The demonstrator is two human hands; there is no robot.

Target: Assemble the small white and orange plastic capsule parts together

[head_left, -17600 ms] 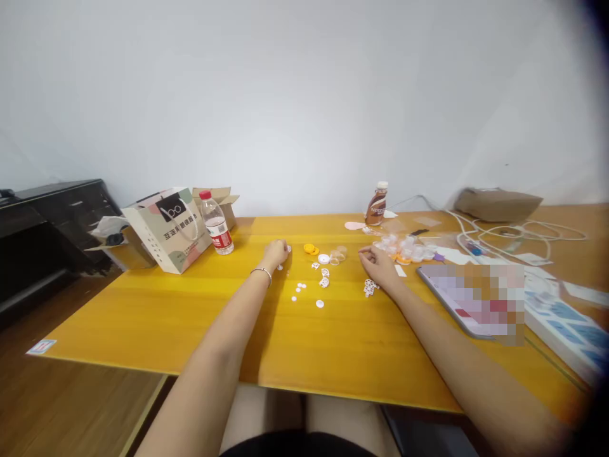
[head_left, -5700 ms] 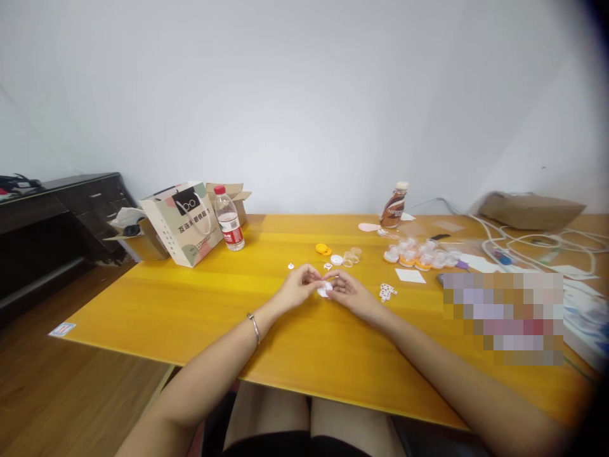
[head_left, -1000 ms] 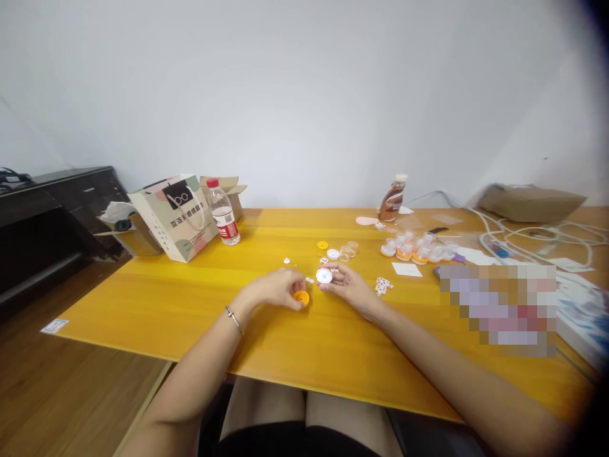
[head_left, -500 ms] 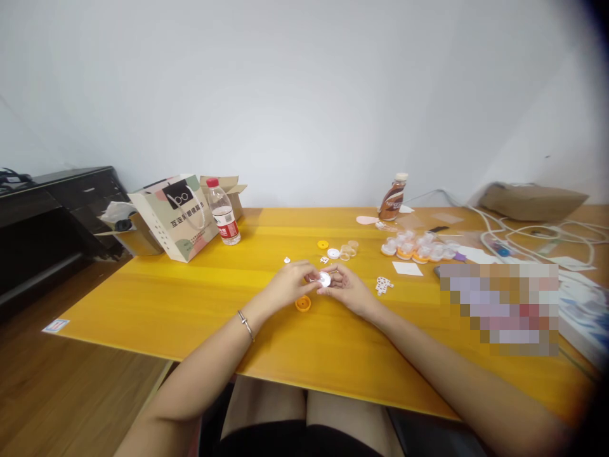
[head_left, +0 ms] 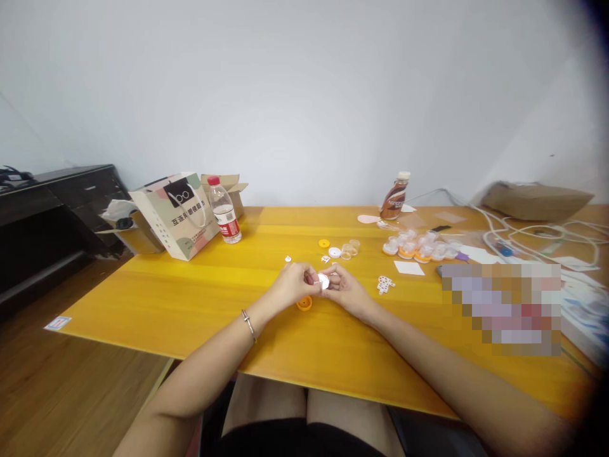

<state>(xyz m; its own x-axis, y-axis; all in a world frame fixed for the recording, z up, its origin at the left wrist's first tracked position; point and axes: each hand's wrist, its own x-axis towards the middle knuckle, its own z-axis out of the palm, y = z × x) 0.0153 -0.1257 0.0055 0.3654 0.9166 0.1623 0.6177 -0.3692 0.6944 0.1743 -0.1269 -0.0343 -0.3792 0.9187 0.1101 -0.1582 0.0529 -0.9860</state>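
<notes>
My left hand (head_left: 291,284) and my right hand (head_left: 346,287) meet above the middle of the yellow table (head_left: 200,298). Both pinch a small white round disc (head_left: 324,280) between their fingertips. An orange round cap (head_left: 304,303) lies on the table just below my left hand. A silver bracelet (head_left: 246,322) circles my left wrist. Farther back lie another orange cap (head_left: 324,243), a white cap (head_left: 334,252), small clear cups (head_left: 350,249) and tiny white pieces (head_left: 288,259). A white patterned cut-out (head_left: 386,284) sits right of my right hand.
A printed paper bag (head_left: 177,214), a water bottle (head_left: 222,210) and a cardboard box (head_left: 234,190) stand at the back left. A brown drink bottle (head_left: 394,197), a row of orange-and-clear cups (head_left: 421,246), white cables (head_left: 533,238) and papers fill the right side. A dark cabinet (head_left: 52,216) stands left.
My left hand let go of the orange cap, left it on the table and rose to join my right hand on the white disc.
</notes>
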